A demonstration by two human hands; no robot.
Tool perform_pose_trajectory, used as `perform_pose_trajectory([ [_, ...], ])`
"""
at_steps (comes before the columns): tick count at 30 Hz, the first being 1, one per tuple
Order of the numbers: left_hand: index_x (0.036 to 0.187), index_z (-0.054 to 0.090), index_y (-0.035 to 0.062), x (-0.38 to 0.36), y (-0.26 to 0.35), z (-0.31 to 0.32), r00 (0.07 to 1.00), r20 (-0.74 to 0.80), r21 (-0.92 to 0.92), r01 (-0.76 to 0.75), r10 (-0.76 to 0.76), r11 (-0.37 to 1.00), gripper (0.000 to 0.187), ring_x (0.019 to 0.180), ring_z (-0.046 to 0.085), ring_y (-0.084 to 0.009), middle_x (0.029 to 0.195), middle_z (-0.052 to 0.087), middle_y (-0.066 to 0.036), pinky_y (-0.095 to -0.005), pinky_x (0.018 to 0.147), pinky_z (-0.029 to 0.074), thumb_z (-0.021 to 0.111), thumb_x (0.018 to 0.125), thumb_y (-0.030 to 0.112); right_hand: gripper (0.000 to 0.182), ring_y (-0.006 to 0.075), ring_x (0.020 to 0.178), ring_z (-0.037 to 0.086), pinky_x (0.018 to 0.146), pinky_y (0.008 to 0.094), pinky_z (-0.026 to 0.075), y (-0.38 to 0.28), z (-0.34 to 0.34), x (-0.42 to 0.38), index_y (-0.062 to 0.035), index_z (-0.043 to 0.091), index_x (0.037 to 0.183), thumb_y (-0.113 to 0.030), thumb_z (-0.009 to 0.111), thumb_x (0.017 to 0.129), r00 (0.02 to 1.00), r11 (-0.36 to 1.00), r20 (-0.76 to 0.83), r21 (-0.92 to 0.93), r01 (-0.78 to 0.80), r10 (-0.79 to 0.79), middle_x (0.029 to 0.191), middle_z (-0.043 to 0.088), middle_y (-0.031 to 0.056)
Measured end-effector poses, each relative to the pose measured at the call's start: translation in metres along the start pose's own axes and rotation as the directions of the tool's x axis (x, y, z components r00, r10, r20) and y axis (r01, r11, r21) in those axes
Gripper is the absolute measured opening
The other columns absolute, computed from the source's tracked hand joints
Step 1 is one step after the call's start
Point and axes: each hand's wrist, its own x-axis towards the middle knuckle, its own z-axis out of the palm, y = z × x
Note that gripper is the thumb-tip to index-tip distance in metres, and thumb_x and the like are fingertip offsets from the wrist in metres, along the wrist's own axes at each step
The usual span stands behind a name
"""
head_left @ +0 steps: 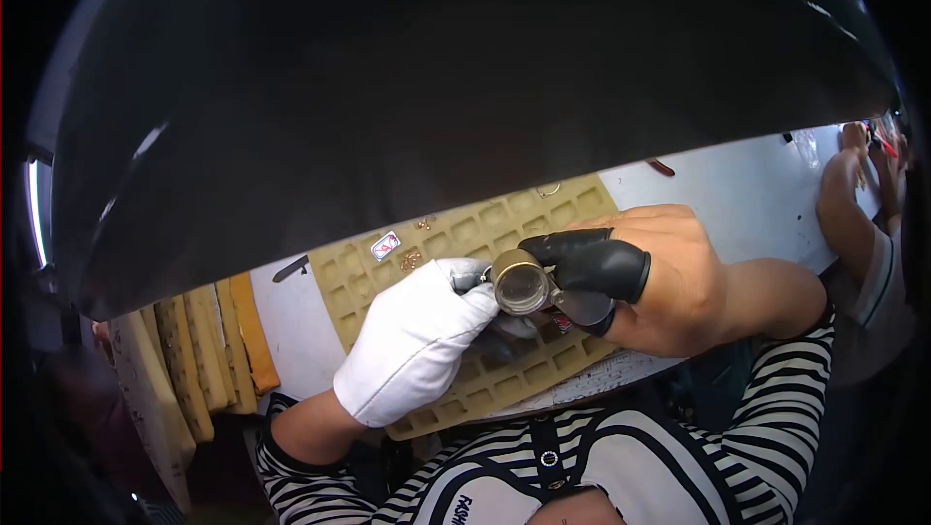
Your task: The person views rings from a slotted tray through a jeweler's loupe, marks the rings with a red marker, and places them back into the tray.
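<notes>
My left hand (412, 336), in a white glove, has its thumb and fingers pinched together at the left side of a round loupe (522, 290) with a brass-coloured rim. Something small and pale shows at those fingertips, too small to name. From the right, my right hand (650, 278), with black finger covers, grips the loupe. Both hands are close together over a tan tray (354, 302) of square compartments. Small copper-coloured pieces (411, 261) and a white label with a blue border (385, 246) lie in the tray.
A large dark hood (465, 98) fills the upper view and hides the far table. More tan trays (199, 350) stand stacked at left. A dark blade-like tool (290, 269) and red-handled pliers (660, 167) lie on the white table. Another person's arm (846, 200) is at far right.
</notes>
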Motion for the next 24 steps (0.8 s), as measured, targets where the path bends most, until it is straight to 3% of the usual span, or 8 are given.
perform_pose_trajectory([
  [4,0.096,0.065,0.0008,0.0,0.001,-0.002,0.999,-0.011,0.181,-0.045,0.047,0.983,0.031,0.075,0.06,-0.0071,0.084,0.067,-0.004,-0.0227,0.068,0.048,0.053,0.094,0.03,0.029,0.0261,0.055,0.06,0.048,0.0347,0.051,-0.006,-0.004,-0.001,-0.0026,0.052,0.075,-0.008,0.07,0.053,0.99,0.999,0.138,-0.031,0.024,-0.02,0.063,0.055,0.0096],
  [5,0.096,0.065,0.0008,-0.001,0.003,0.0,0.999,-0.008,0.181,-0.043,0.045,0.982,0.031,0.075,0.06,-0.0071,0.084,0.067,-0.004,-0.0227,0.068,0.048,0.053,0.094,0.03,0.026,0.0254,0.053,0.058,0.047,0.0346,0.051,-0.005,0.002,0.0,-0.0032,0.05,0.072,-0.008,0.069,0.054,0.997,0.996,0.033,-0.046,0.076,-0.075,0.062,0.054,0.009],
  [10,0.096,0.066,0.0022,-0.004,-0.001,0.006,0.995,-0.054,0.01,-0.078,0.078,0.997,0.027,0.074,0.059,-0.0066,0.081,0.066,-0.003,-0.0227,0.067,0.047,0.059,0.09,0.028,0.023,0.0235,0.048,0.054,0.041,0.0334,0.046,-0.003,0.011,-0.001,-0.0052,0.045,0.065,-0.009,0.067,0.057,0.984,0.989,-0.112,-0.073,0.132,-0.139,0.058,0.051,0.0075],
  [14,0.097,0.066,0.0014,0.0,0.003,0.004,1.0,-0.01,0.04,0.018,-0.018,0.999,0.026,0.074,0.059,-0.0062,0.082,0.067,-0.004,-0.0217,0.068,0.047,0.06,0.09,0.025,0.023,0.0219,0.045,0.051,0.038,0.0326,0.042,-0.005,0.005,-0.001,-0.0064,0.043,0.063,-0.009,0.066,0.059,0.992,0.992,-0.052,-0.058,0.113,-0.116,0.055,0.047,0.0061],
  [17,0.098,0.065,0.0009,-0.003,0.003,0.008,0.995,-0.065,0.094,-0.07,0.076,0.993,0.025,0.074,0.06,-0.0058,0.084,0.067,-0.004,-0.0214,0.069,0.048,0.059,0.09,0.023,0.023,0.0214,0.045,0.05,0.037,0.0326,0.042,-0.007,0.004,0.001,-0.0068,0.042,0.062,-0.009,0.065,0.059,0.992,0.992,-0.034,-0.045,0.117,-0.119,0.054,0.045,0.0054],
  [19,0.101,0.065,0.0005,-0.005,0.007,0.009,0.999,0.004,-0.056,-0.047,0.048,0.997,0.024,0.077,0.06,-0.0056,0.085,0.066,-0.003,-0.0224,0.07,0.049,0.058,0.091,0.021,0.024,0.0212,0.044,0.05,0.037,0.0326,0.042,-0.007,0.003,0.002,-0.0068,0.041,0.061,-0.008,0.064,0.059,0.992,0.993,-0.042,-0.03,0.117,-0.118,0.054,0.044,0.005],
  [22,0.104,0.063,0.0002,-0.004,0.002,0.007,0.997,0.014,-0.051,-0.069,0.07,0.996,0.023,0.078,0.062,-0.0084,0.086,0.066,-0.004,-0.0237,0.071,0.049,0.054,0.092,0.018,0.025,0.0211,0.045,0.05,0.037,0.0324,0.042,-0.005,0.006,0.001,-0.0065,0.039,0.06,-0.008,0.063,0.058,0.988,0.987,-0.042,-0.066,0.147,-0.15,0.054,0.043,0.0052],
  [24,0.106,0.061,0.0,-0.002,-0.009,-0.004,0.967,0.006,0.286,-0.245,0.254,0.926,0.022,0.079,0.063,-0.0118,0.087,0.066,-0.005,-0.0246,0.071,0.05,0.052,0.093,0.015,0.026,0.0209,0.045,0.05,0.037,0.0322,0.042,-0.005,0.007,0.0,-0.0066,0.037,0.06,-0.008,0.063,0.058,0.986,0.986,-0.054,-0.065,0.152,-0.155,0.054,0.042,0.0054],
])
